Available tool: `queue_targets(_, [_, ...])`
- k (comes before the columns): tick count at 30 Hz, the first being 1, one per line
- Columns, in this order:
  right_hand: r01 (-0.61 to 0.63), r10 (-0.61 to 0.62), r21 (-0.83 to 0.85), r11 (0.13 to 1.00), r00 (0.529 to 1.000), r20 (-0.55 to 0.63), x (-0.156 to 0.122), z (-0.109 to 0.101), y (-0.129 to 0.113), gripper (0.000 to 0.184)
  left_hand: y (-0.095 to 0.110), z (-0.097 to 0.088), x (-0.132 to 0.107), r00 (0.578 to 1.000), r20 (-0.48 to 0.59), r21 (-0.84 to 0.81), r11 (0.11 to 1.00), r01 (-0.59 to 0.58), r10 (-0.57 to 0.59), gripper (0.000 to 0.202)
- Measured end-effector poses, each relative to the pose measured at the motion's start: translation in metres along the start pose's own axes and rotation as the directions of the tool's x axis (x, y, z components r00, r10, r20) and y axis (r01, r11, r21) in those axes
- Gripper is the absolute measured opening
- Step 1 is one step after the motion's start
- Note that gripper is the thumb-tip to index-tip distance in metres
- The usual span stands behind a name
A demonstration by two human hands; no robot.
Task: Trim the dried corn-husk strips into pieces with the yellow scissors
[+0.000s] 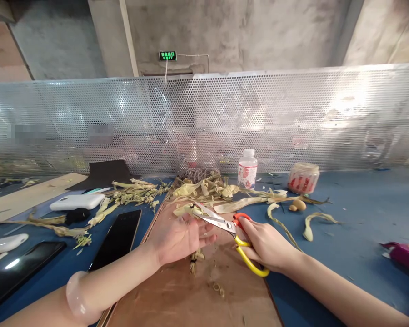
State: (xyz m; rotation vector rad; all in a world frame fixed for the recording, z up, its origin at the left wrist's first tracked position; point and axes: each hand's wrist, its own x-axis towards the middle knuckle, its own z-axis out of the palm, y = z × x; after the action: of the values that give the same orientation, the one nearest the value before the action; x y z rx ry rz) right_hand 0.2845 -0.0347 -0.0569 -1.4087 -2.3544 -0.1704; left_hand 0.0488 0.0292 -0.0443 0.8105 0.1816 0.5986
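Observation:
My right hand [266, 245] is closed round the orange and yellow handles of a pair of scissors [215, 220]. Their steel blades are parted and point up and to the left. My left hand [177, 238] lies palm up just left of the blades, over a brown board [191, 297], with its fingers stretched out and the fingertips nearly at the blades. A small knot of dried plant strips [195, 260] pokes out below that hand; I cannot tell whether it is held. A pile of pale dried leaves [204, 188] lies at the board's far end. A pink bangle [77, 299] is on my left wrist.
On the blue table to the left lie a black phone [117, 238], a second dark phone [17, 272] and a white power bank [77, 201]. A small plastic bottle [247, 169] and a jar [303, 178] stand behind. A purple packet [404, 254] lies far right. A perforated metal screen [204, 122] closes off the back.

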Motion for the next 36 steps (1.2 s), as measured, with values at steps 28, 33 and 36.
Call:
queue_targets(28, [-0.100, 0.100, 0.001, 0.995, 0.992, -0.078, 0.0013, 0.0055, 0.0005, 0.018, -0.0001, 0.0003, 0.0007, 0.999, -0.018, -0.049, 0.998, -0.028, 0.027, 0.007])
queue_targets(33, [-0.137, 0.145, 0.088, 0.987, 0.984, -0.103, 0.0003, 0.0041, 0.0027, 0.016, -0.0002, 0.0018, 0.0012, 0.999, -0.001, -0.060, 0.997, -0.043, 0.043, 0.007])
queue_targets(36, [-0.085, 0.091, 0.082, 0.993, 0.993, -0.079, 0.0000, 0.0021, 0.0021, 0.018, -0.0004, 0.0004, 0.0008, 0.999, -0.001, -0.059, 0.998, -0.038, 0.038, 0.005])
